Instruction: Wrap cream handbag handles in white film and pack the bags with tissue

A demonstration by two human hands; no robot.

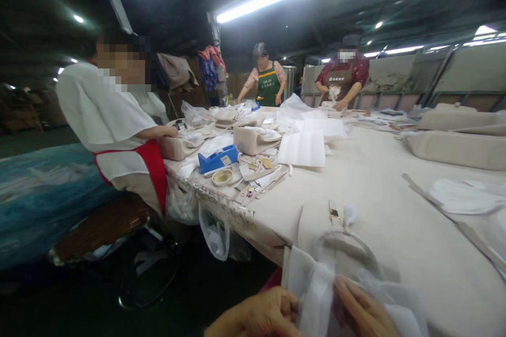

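Observation:
At the bottom of the head view lies a beige handbag (312, 224) with a gold-coloured clasp (334, 214) and a looped handle (358, 242). Soft white wrapping sheet (316, 289), translucent in places, covers its near part. My left hand (259, 316) has its fingers curled at the left edge of this sheet and grips it. From the right, my right hand (361, 308) pinches the same sheet, fingers close together and pointing up-left. The fingertips of both hands are partly hidden by the sheet. A small white wrapped piece (350, 215) sits beside the clasp.
A blue tape dispenser (219, 159), a small round dish (222, 177) and loose straps and tags (256, 181) lie left on the table (367, 168). White foam sheets (302, 148) are mid-table; beige bags (458, 147) stand right. Several co-workers stand around. Plastic bags (213, 231) hang at the left edge.

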